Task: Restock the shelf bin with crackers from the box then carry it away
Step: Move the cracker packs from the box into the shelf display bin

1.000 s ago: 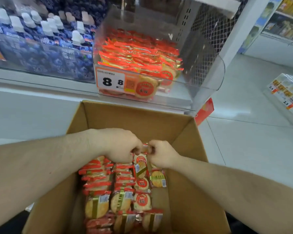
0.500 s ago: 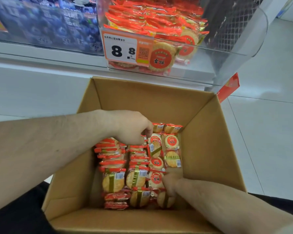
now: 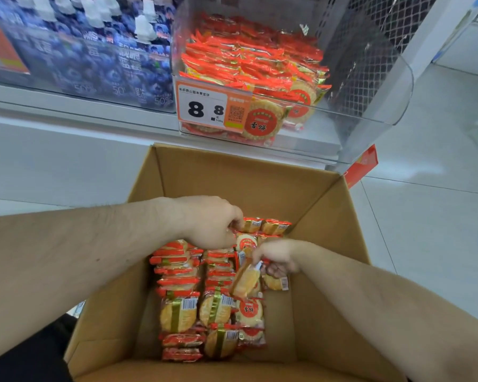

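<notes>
Open cardboard box (image 3: 232, 175) sits on the floor directly below the shelf, flaps up. Inside: cracker packets (image 3: 178, 285) in red-and-gold wrappers, stacked in rows along the left and middle of the box floor; bare cardboard shows on the right side of the bottom.

Both of the person's arms reach down into the box. Left hand (image 3: 207, 221) is at the far end of the rows, fingers curled down onto the packets there; fingertips are hidden under the hand, so I cannot tell whether it actually grips one. Right hand (image 3: 276, 257) is lower and to the right, close beside the left hand but apart from it. Its fingers pinch one cracker packet (image 3: 246, 279) by the top edge; that packet hangs tilted, raised slightly above the rows beneath it.

Clear plastic shelf bin (image 3: 370, 114) sits on the shelf above the box. It already holds a heap of the same red packets, piled toward its left and back; the right part of the bin shows the mesh backing through the clear wall. Price tag (image 3: 204, 108) reading 8.8 is fixed to the bin's front left.

To the left of the bin, on the same shelf: blue drink pouches (image 3: 108, 56) with white caps. Pale tiled floor (image 3: 425, 216) on the right.
</notes>
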{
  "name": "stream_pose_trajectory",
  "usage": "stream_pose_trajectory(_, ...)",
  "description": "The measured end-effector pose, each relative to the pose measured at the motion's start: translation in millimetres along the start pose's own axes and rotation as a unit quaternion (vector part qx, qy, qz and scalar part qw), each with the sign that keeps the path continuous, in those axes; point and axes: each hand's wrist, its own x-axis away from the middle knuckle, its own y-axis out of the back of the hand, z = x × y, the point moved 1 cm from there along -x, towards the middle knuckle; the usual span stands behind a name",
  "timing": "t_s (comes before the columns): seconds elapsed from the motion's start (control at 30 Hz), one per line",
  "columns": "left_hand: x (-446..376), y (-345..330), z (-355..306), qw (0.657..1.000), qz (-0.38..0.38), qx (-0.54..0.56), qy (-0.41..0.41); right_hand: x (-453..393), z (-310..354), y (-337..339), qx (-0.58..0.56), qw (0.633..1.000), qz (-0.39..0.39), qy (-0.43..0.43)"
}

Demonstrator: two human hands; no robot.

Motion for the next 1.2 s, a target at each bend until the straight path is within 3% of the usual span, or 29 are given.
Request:
stream_pose_trajectory(0.13,2,-7,-7,0.997,0.022,0.056,0.048,23,36,7,-0.272,0.952,0.084,0.114)
stream_pose_trajectory(0.23,0,-12,-5,0.997,-0.02,0.033,0.067,22,46,3,-0.335,0.902,0.182,0.201)
stream_pose_trajectory(0.3,-3,-8,2,0.992,-0.044,0.067,0.099,8,39,6,-0.365,0.889,0.181,0.211)
stream_pose_trajectory(0.37,-7,-7,15,0.968,-0.04,0.203,0.139,-20,16,6,-0.385,0.905,0.094,0.153)
stream_pose_trajectory(0.43,-9,-6,26,0.912,-0.03,0.375,0.165,-46,-17,-3,-0.311,0.948,-0.047,0.05)
stream_pose_trajectory(0.5,-10,-7,35,0.853,-0.021,0.489,0.179,-61,-49,-18,-0.124,0.982,-0.136,-0.044)
stream_pose_trajectory(0.6,-10,-9,39,0.783,0.01,0.594,0.184,-71,-72,-41,0.019,0.992,-0.093,-0.084)
stream_pose_trajectory(0.73,-12,-10,40,0.747,0.024,0.638,0.185,-81,-79,-59,0.019,0.991,-0.085,-0.099)
stream_pose_trajectory(0.97,-14,-9,40,0.742,0.024,0.643,0.186,-85,-80,-59,0.027,0.989,-0.105,-0.101)
stream_pose_trajectory(1.2,-8,6,45,0.826,-0.042,0.534,0.178,-27,-53,12,0.195,0.968,-0.129,-0.094)
